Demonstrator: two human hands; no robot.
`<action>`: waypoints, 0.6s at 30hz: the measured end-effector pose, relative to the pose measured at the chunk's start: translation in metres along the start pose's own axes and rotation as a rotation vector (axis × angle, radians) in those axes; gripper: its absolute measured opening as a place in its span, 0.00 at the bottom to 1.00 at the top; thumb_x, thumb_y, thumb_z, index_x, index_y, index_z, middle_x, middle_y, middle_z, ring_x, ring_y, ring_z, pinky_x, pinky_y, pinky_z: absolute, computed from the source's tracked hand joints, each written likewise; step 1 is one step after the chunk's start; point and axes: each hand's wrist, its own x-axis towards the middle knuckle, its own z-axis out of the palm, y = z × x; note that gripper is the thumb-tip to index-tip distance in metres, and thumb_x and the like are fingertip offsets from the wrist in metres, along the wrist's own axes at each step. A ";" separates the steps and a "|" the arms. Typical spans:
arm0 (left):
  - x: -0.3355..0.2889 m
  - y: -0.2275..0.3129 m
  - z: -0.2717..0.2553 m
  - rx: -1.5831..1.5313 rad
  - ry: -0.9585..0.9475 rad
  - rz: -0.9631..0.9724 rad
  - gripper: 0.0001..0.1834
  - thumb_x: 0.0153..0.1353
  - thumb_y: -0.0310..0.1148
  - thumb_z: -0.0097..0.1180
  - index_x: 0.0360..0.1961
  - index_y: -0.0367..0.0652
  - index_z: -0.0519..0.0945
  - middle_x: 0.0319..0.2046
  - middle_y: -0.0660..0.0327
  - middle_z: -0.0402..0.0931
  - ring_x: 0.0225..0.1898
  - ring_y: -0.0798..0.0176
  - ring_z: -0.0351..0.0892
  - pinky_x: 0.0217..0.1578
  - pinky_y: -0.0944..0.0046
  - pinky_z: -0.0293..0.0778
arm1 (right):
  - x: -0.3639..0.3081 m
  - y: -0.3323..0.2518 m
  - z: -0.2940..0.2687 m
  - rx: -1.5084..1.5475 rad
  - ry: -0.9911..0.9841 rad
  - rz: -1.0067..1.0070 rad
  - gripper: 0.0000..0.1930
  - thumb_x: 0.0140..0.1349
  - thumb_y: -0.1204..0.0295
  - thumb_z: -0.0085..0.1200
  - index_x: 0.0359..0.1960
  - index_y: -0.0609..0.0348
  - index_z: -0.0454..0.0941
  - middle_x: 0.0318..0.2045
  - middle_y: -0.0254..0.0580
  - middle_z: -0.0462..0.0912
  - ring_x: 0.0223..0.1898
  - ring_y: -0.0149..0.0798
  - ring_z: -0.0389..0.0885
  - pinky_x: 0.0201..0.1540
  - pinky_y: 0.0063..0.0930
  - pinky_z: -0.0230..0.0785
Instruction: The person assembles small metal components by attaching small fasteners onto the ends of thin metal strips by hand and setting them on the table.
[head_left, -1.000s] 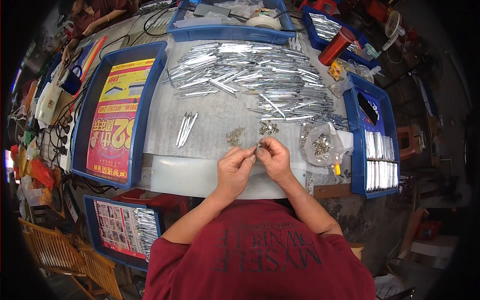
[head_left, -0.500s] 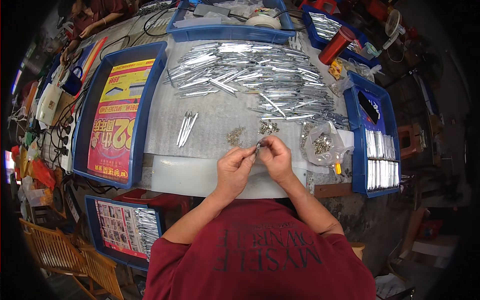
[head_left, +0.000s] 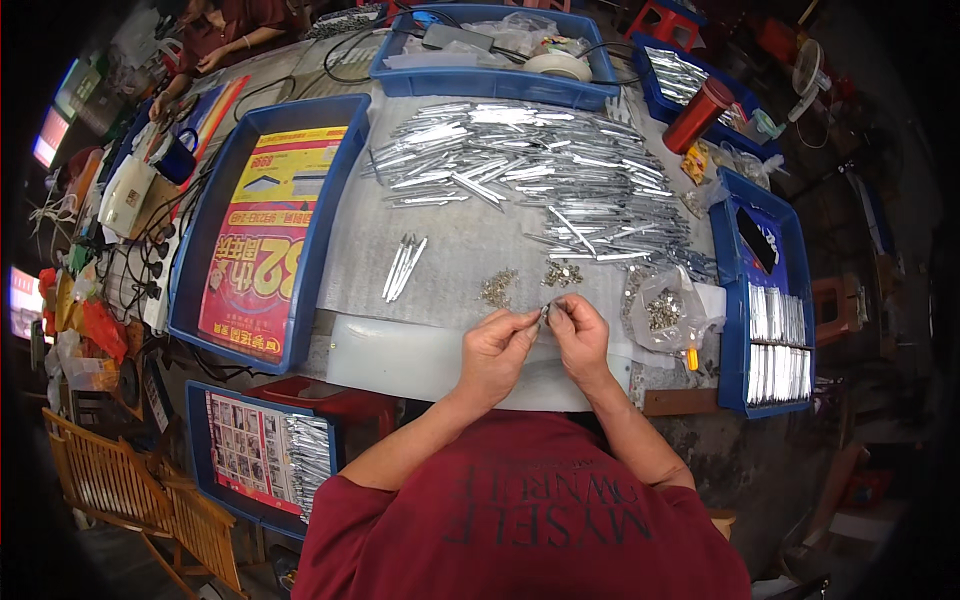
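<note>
Over the near edge of the table my two hands meet fingertip to fingertip. My left hand (head_left: 495,352) is closed in a pinch, and so is my right hand (head_left: 582,343). Between them is a small shiny metal piece (head_left: 545,313), mostly hidden by the fingers. Just beyond the hands lie a little heap of brass-coloured parts (head_left: 498,287) and a heap of small round silvery parts (head_left: 563,273). A clear plastic bag (head_left: 690,318) with more small metal parts sits to the right. Several slim silver metal strips (head_left: 405,268) lie together at the left.
A large pile of silver strips (head_left: 540,160) covers the table's far half. Blue trays stand around: a paper-lined tray (head_left: 350,190) left, a tray with stacked strips (head_left: 735,330) right, a cluttered tray (head_left: 450,84) beyond. A red cylinder (head_left: 698,115) lies far right. Another person's arm (head_left: 235,46) shows far left.
The whole view has shifted, so everything sits further right and lower. Both hands keep their pinch on the small metal piece, with only slight finger movement.
</note>
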 end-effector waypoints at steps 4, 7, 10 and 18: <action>-0.006 0.001 0.001 -0.024 0.027 -0.034 0.08 0.53 0.20 0.50 0.35 0.33 0.75 0.23 0.66 0.67 0.19 0.78 0.63 0.17 0.78 0.58 | -0.001 -0.010 0.003 -0.256 -0.027 -0.240 0.05 0.51 0.77 0.50 0.25 0.65 0.68 0.20 0.37 0.68 0.20 0.27 0.63 0.21 0.19 0.58; -0.004 0.004 0.001 0.245 0.052 0.202 0.08 0.52 0.20 0.50 0.35 0.32 0.76 0.23 0.66 0.67 0.21 0.77 0.63 0.19 0.77 0.60 | -0.004 -0.009 0.003 -0.312 -0.031 -0.277 0.04 0.51 0.77 0.49 0.25 0.65 0.67 0.20 0.40 0.67 0.19 0.31 0.63 0.22 0.21 0.58; -0.004 0.003 0.006 -0.070 0.022 -0.058 0.09 0.50 0.19 0.51 0.34 0.33 0.76 0.20 0.65 0.67 0.20 0.74 0.64 0.20 0.74 0.61 | -0.006 -0.001 0.001 -0.251 -0.014 -0.176 0.05 0.52 0.77 0.48 0.25 0.65 0.66 0.19 0.40 0.67 0.20 0.31 0.63 0.23 0.21 0.58; -0.004 -0.001 0.008 0.070 0.054 0.126 0.09 0.49 0.20 0.50 0.34 0.34 0.76 0.20 0.60 0.68 0.21 0.69 0.67 0.21 0.71 0.63 | -0.005 -0.001 0.002 -0.232 -0.010 -0.190 0.06 0.57 0.75 0.42 0.24 0.63 0.65 0.19 0.33 0.65 0.22 0.25 0.61 0.24 0.19 0.56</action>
